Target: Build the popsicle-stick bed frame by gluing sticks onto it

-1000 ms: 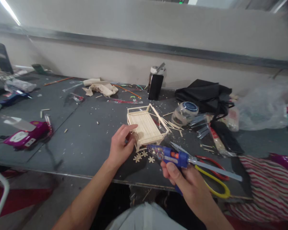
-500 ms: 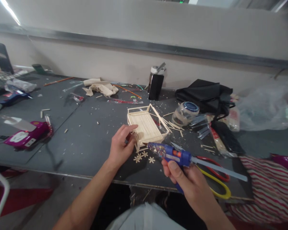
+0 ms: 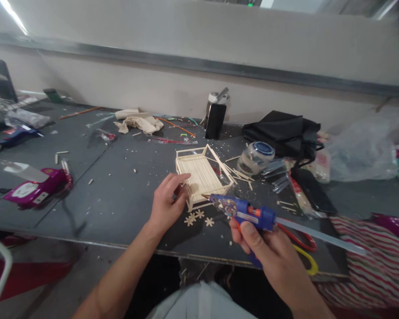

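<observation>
Beside one frame (image 3: pixel 201 173) are four stars (image 3: pixel 200 214), one glue gun (image 3: pixel 242 209).

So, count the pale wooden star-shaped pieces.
4: three pale wooden stars clustered in front of the pale slatted wooden frame, the fourth star to their right; others may be hidden.

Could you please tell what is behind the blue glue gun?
Behind the glue gun and right hand are scissors: parts of their red and yellow handles show; the rest is covered.
</observation>
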`<state>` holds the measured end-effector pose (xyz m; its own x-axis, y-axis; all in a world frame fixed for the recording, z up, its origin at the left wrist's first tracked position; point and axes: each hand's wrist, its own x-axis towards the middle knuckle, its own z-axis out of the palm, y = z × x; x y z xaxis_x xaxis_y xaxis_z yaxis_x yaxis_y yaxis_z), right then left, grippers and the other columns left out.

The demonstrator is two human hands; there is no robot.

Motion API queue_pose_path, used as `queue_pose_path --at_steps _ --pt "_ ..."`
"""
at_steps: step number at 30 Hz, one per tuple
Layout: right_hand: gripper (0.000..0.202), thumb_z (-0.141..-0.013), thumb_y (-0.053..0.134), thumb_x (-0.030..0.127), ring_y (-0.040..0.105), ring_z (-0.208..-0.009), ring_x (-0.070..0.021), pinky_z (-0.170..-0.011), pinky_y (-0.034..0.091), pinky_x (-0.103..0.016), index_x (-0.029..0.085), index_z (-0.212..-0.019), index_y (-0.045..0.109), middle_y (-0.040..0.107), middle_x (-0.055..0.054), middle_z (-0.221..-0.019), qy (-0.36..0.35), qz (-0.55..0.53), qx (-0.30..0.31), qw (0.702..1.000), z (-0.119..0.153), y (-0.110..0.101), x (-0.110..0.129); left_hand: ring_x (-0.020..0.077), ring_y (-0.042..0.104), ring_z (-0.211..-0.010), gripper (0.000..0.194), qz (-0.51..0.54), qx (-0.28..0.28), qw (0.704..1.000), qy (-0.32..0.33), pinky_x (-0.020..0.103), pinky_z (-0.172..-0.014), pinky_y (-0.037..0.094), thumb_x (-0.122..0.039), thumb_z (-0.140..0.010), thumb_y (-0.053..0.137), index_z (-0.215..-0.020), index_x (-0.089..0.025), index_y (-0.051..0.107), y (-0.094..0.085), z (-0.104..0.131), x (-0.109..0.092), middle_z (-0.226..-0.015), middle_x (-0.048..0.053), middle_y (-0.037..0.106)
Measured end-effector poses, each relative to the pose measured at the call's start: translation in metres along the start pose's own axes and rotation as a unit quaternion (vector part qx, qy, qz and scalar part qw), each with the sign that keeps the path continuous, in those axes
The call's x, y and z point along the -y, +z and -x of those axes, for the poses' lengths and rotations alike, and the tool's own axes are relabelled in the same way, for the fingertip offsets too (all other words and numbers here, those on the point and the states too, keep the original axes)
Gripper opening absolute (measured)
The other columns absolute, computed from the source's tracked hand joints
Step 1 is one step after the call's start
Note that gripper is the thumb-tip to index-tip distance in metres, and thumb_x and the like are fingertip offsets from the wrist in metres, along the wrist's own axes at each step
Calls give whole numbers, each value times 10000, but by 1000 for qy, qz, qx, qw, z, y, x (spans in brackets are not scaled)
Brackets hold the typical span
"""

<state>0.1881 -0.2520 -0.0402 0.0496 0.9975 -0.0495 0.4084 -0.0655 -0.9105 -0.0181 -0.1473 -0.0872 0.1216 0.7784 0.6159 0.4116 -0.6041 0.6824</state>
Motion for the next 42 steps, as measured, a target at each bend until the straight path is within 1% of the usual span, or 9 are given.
queue_pose_path --at_steps 6,9,12,16,21,24,28,35,42 --pt "381 -875 482 525 564 -668 -158 -608 458 -269 189 -772 631 655 -56 -801 4 -17 -3 1000 1 -2 6 99 499 -669 280 18 -14 999 -26 234 -654 428 -104 -816 541 -1066 -200 622 0 0 0 -784 -6 550" --pt "390 -864 491 539 554 -639 -152 -592 457 -268 187 -776 634 642 -47 -757 13 -50 -17 999 3 -1 12 99 527 -690 307 78 -49 991 -98 239 -679 450 -153 -813 580 -1111 -218 603 -1 1 -2 -833 0 588" --pt "394 -859 496 544 527 -594 -136 -565 450 -262 184 -840 655 628 -36 -720 17 -83 -47 995 4 -2 16 102 560 -713 359 170 -78 966 -177 237 -685 467 -201 -796 632 -1149 -233 573 -4 2 -10 -855 1 614" --pt "406 -863 490 541 519 -581 -133 -550 447 -263 176 -887 668 636 -47 -735 0 -95 -35 995 3 -6 18 102 566 -718 182 208 -91 949 -220 221 -670 464 -224 -763 682 -942 -196 660 -12 4 -31 -799 5 631" --pt "416 -856 497 550 554 -645 -162 -595 464 -280 178 -857 682 638 -59 -746 -2 -88 -24 996 4 -7 26 110 572 -698 165 220 -88 940 -245 224 -635 472 -227 -737 704 -893 -178 688 -22 4 -56 -763 15 642" --pt "417 -850 504 552 556 -652 -170 -600 467 -287 177 -873 686 645 -66 -758 4 -87 -35 996 6 -8 26 106 567 -687 161 262 -88 921 -275 210 -609 469 -221 -722 713 -874 -177 690 -26 4 -64 -758 16 646" --pt "410 -854 502 546 544 -596 -145 -559 464 -266 176 -884 676 648 -57 -749 -2 -93 -27 995 7 -14 15 83 546 -699 129 302 -73 899 -307 176 -619 448 -203 -721 717 -848 -187 701 -27 13 -66 -778 5 642" --pt "424 -852 493 553 517 -564 -135 -558 442 -270 171 -859 675 624 -39 -690 8 -96 -37 995 16 -15 2 64 475 -606 157 318 -33 868 -380 176 -566 401 -254 -726 723 -867 -187 728 -17 38 -70 -685 -8 611" --pt "423 -832 523 553 543 -561 -144 -567 475 -280 170 -863 698 669 -55 -727 21 -81 -47 995 25 -16 -5 86 474 -608 214 291 8 866 -407 207 -572 401 -318 -745 707 -887 -159 724 -14 44 -73 -726 29 653"
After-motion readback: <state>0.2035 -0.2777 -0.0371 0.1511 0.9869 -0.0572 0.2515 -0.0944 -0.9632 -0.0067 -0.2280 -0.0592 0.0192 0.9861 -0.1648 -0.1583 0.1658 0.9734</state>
